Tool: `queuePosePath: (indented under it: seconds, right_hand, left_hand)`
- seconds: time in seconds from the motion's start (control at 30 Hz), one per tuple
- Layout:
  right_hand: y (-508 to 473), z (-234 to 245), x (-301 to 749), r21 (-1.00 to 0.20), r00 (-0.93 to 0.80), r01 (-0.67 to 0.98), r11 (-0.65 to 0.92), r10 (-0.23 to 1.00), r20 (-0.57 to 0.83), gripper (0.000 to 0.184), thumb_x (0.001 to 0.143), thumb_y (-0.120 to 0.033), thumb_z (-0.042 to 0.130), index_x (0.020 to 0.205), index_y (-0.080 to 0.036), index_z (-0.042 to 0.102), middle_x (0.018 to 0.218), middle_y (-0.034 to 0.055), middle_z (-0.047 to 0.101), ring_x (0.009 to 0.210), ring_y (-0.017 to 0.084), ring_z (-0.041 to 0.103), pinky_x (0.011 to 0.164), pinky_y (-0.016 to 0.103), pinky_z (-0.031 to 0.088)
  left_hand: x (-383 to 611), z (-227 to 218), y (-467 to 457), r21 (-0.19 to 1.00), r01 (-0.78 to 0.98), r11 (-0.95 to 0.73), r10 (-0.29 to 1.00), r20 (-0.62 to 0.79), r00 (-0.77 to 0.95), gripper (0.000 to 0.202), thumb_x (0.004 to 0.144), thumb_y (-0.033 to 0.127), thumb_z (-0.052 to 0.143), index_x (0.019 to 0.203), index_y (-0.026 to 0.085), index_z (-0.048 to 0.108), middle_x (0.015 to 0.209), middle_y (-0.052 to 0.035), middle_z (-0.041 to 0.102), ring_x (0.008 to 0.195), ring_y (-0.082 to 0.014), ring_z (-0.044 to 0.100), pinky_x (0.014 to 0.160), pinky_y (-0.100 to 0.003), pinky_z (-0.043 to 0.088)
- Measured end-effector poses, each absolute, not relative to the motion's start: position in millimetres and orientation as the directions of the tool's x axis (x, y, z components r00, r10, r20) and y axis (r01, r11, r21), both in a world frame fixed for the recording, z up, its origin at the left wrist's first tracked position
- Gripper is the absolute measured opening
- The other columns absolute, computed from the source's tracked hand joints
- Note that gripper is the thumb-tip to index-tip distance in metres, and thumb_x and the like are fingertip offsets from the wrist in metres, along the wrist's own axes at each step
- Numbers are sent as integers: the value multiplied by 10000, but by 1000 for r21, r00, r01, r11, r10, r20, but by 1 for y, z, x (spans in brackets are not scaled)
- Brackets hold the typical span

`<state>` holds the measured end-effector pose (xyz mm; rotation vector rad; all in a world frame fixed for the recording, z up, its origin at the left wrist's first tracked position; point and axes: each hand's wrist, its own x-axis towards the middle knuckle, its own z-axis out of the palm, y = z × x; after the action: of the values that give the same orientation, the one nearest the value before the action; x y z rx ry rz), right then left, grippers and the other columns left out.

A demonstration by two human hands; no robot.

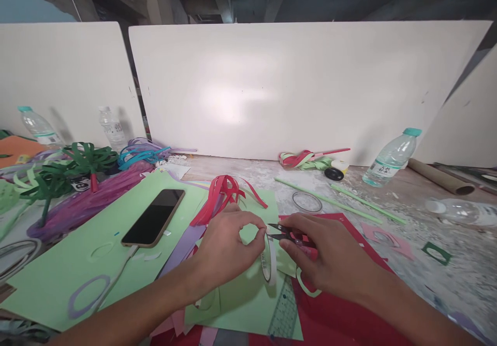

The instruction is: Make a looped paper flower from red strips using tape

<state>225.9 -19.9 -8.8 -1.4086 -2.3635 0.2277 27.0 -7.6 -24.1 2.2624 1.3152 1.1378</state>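
Observation:
My left hand (235,237) is closed in a pinch, thumb against forefinger, at the end of a white roll of tape (272,265). The roll hangs on edge below those fingertips, over light green paper (248,310). In my right hand (326,253) is a small pair of scissors (297,237) with dark blades and a red handle. Its blades are parted and point left, their tips close to the tape at my left fingertips. Under the right hand a pale green paper ring (308,286) partly shows. A clear green ruler (284,310) lies below the roll.
Left of my hands lies a phone (153,219) with a white cable. Looped red paper strips (223,196) sit beyond my left hand. Red paper (341,304) lies under my right arm. Green sticks (330,201) and a water bottle (392,159) stand farther right, before a white board (291,87).

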Motion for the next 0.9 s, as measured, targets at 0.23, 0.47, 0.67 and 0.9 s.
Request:
queuePosePath:
  seconds: [0.23,0.47,0.67,0.9]
  right_hand:
    - [1,2,246,-406,-405,795,451,893,197,214,869,-373,490,916,-207,617,769,43,652,626,176,548,528,271,368]
    - [32,-24,272,-352,-404,839,416,908,109,239,820,-415,558,764,-205,656,746,55,653,684,205,572,582,285,388]
    - [9,-15,232,-900,-428,421,112,899,-88,287,850,-461,535,785,-192,614,731,15,593,645,139,524,593,252,415]
    - [-4,-29,212,-936,-495,7,-351,813,-308,312,742,-445,664,660,-164,555,619,-22,538,466,65,419,450,198,321]
  left_hand:
    - [27,-26,-3,657,574,-489,870,413,269,110,767,206,581,721,224,680,734,7,705,719,-174,602,627,-302,480]
    - [27,-31,-4,614,576,-539,839,450,305,99,756,170,576,730,212,662,719,4,695,697,-165,594,594,-280,481]
    - [20,-32,1,155,617,-771,511,728,456,95,791,143,551,769,191,629,708,5,699,676,-165,552,666,-320,453]
    - [16,-29,-4,-227,636,-738,322,709,627,130,833,155,507,783,198,619,727,-15,677,667,-150,529,625,-311,414]
